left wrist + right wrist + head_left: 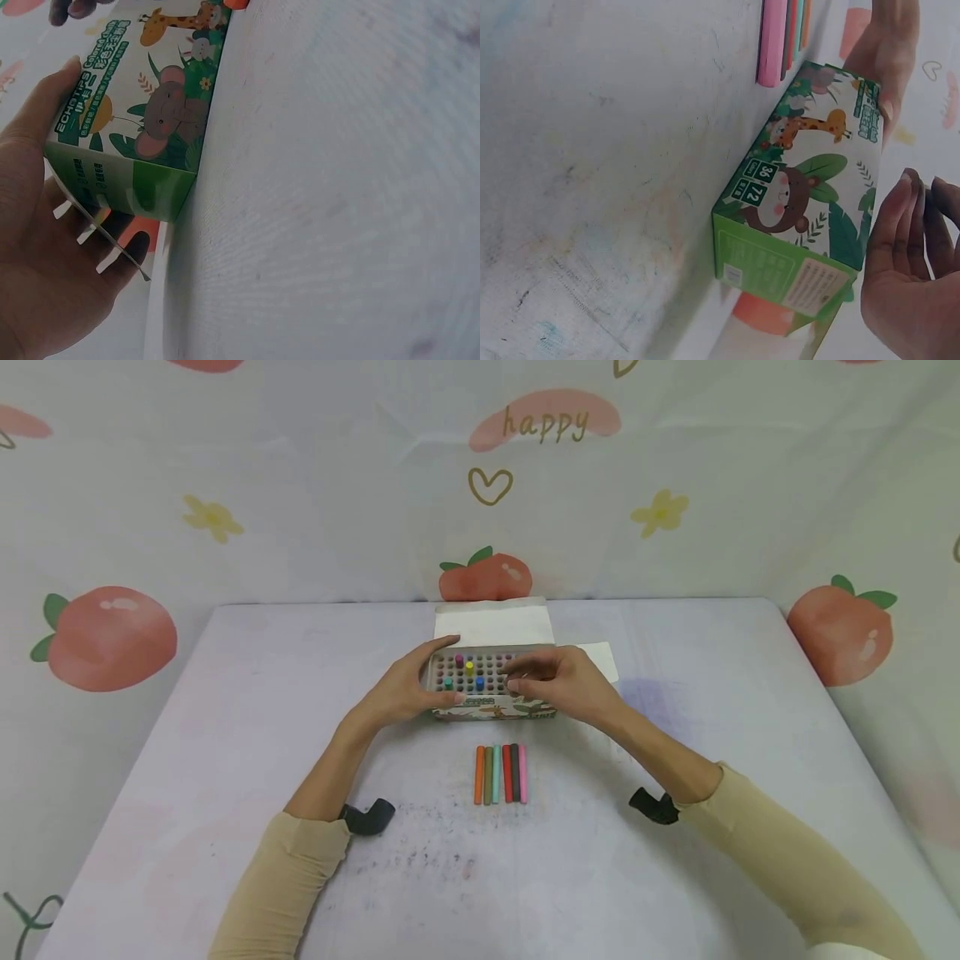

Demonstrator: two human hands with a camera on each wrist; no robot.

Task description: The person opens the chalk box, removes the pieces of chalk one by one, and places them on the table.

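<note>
A printed chalk box (495,710) stands with its lid up, showing a grid of round holes. Magenta (459,661), yellow (469,668), teal (448,683) and blue (480,682) chalk sticks poke out of it. My left hand (405,685) grips the box's left end, thumb at the front edge and fingers behind, as the left wrist view also shows. Over the right part of the grid is my right hand (566,681), fingers bent, thumb and fingertips close together in the right wrist view. I cannot tell whether a chalk stick is between them.
In front of the box, several loose chalk sticks (501,774) lie in a row: orange, olive, light teal, red, dark and pink. A white flap (600,660) sticks out at the box's right. Behind the table (225,735) hangs a fruit-printed cloth (337,485).
</note>
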